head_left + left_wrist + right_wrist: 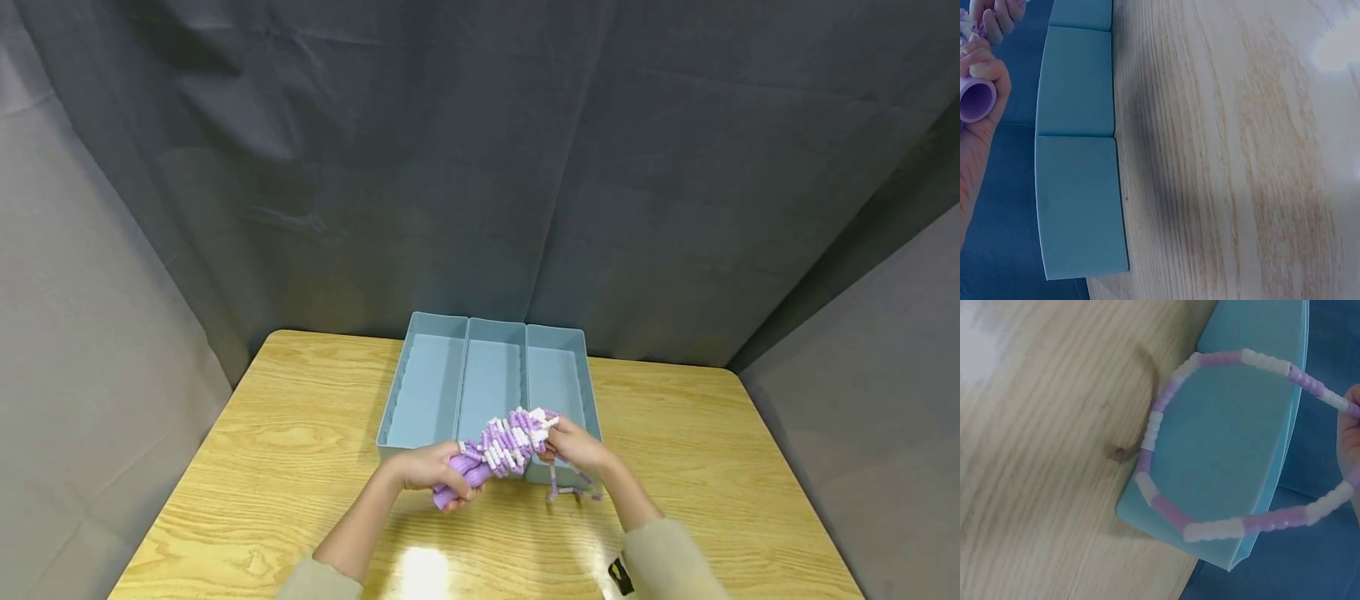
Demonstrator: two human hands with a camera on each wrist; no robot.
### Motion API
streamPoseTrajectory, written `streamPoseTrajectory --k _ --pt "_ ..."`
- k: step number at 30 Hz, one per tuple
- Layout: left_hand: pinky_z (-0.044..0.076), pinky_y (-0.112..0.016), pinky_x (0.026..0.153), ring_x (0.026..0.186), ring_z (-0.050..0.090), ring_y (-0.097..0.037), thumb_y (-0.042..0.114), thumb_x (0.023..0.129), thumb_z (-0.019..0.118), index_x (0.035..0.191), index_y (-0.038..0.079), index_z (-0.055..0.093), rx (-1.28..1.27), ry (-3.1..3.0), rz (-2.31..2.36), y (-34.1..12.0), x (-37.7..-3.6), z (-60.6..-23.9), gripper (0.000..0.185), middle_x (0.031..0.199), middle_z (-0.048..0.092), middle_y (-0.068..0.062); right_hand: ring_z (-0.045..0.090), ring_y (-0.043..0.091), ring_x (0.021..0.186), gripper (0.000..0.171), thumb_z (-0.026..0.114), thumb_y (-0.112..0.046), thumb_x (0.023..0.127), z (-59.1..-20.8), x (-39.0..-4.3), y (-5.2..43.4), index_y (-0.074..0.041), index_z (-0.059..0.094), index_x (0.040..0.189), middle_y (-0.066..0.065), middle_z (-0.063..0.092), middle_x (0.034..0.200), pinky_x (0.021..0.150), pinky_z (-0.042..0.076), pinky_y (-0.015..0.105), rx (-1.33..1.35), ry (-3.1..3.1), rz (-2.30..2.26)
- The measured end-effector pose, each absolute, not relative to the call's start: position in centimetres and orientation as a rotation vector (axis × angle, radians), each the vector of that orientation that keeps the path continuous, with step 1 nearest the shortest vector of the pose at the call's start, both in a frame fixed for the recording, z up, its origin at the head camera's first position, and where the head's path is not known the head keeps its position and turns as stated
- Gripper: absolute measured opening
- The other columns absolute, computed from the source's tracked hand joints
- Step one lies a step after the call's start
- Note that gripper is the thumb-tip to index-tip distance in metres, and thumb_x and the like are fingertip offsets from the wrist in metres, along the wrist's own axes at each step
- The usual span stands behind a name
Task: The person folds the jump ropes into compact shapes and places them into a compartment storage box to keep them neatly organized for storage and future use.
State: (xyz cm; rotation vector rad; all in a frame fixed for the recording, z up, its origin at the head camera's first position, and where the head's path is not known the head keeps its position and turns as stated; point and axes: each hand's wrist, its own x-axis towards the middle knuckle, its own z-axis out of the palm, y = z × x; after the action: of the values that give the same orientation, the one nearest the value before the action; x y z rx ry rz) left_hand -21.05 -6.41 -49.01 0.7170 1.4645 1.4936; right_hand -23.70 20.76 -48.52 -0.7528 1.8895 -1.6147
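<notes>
A beaded jump rope [510, 442] in purple and white is gathered into a bundle above the front of the bins. My left hand [431, 468] grips its purple handles [444, 498] at the lower left end. One handle's round hollow end [977, 84] faces the left wrist view. At the bundle's other end, the fingers of my right hand [576, 446] pinch the beaded cord. From that hand a loose loop of beads [1213, 530] hangs down in front of the right bin, clearly seen in the right wrist view. The fingertips of the right hand are partly hidden.
Three long blue-grey bins [423, 383] stand side by side at the back middle of the wooden table [300, 433]. A dark curtain [450, 167] hangs behind it, with grey fabric walls [90, 292] at both sides.
</notes>
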Motion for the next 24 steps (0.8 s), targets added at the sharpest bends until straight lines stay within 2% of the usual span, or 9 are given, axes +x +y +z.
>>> streamPoseTrajectory --k 4,8,12,15,19,20,24 --pt "0.049 -0.02 0.046 0.053 0.053 -0.01 0.001 0.077 0.057 0.099 -0.018 0.046 0.703 1.49 1.518 -6.3 -21.0 -49.0 0.031 0.072 0.055 -0.011 0.035 0.007 0.054 0.036 0.023 -0.008 0.097 -49.0 -23.5 20.7 0.013 0.032 0.069 0.003 0.037 0.06 0.051 0.033 0.019 -0.763 1.901 -1.643" --pt "0.049 -0.02 0.046 0.054 0.053 -0.01 0.0 0.077 0.056 0.101 -0.023 0.042 0.7 1.485 1.571 -6.3 -21.2 -49.1 0.036 0.072 0.055 -0.009 0.037 0.007 0.054 0.031 0.024 -0.009 0.099 -49.3 -23.2 20.5 0.007 0.037 0.076 -0.001 0.04 0.063 0.048 0.033 0.019 -0.774 1.921 -1.632" --pt "0.049 -0.021 0.047 0.055 0.053 -0.01 0.001 0.077 0.058 0.099 -0.021 0.045 0.683 1.498 1.62 -6.5 -21.5 -49.1 0.034 0.073 0.056 -0.008 0.035 0.009 0.051 0.031 0.025 -0.016 0.101 -49.4 -22.9 20.4 0.003 0.038 0.081 -0.001 0.038 0.064 0.045 0.034 0.02 -0.815 1.91 -1.602" --pt "0.049 -0.021 0.047 0.055 0.053 -0.01 0.002 0.078 0.058 0.099 -0.022 0.045 0.676 1.515 1.631 -6.5 -21.6 -49.1 0.035 0.072 0.055 -0.008 0.034 0.012 0.049 0.033 0.024 -0.018 0.102 -49.3 -22.6 20.2 0.004 0.043 0.086 0.004 0.037 0.061 0.042 0.033 0.025 -0.832 1.918 -1.593" --pt "0.049 -0.021 0.047 0.055 0.053 -0.01 0.002 0.078 0.058 0.098 -0.021 0.046 0.662 1.518 1.646 -6.5 -21.7 -49.1 0.032 0.072 0.056 -0.007 0.034 0.013 0.047 0.035 0.022 -0.017 0.102 -49.0 -22.4 19.9 0.007 0.046 0.092 0.02 0.034 0.06 0.04 0.031 0.034 -0.818 1.945 -1.581" --pt "0.049 -0.021 0.047 0.055 0.053 -0.01 0.002 0.078 0.057 0.098 -0.02 0.047 0.66 1.515 1.654 -6.5 -21.7 -49.1 0.031 0.072 0.056 -0.007 0.034 0.013 0.047 0.034 0.022 -0.017 0.102 -49.0 -22.3 19.9 0.006 0.046 0.092 0.02 0.034 0.06 0.04 0.031 0.035 -0.807 1.946 -1.579" --pt "0.048 -0.021 0.046 0.054 0.053 -0.011 0.001 0.078 0.057 0.095 -0.016 0.049 0.622 1.513 1.681 -6.5 -21.6 -49.0 0.026 0.07 0.056 -0.006 0.035 0.013 0.048 0.035 0.022 -0.019 0.102 -48.8 -22.1 19.9 0.004 0.046 0.091 0.009 0.038 0.061 0.041 0.034 0.03 -0.773 1.948 -1.568"
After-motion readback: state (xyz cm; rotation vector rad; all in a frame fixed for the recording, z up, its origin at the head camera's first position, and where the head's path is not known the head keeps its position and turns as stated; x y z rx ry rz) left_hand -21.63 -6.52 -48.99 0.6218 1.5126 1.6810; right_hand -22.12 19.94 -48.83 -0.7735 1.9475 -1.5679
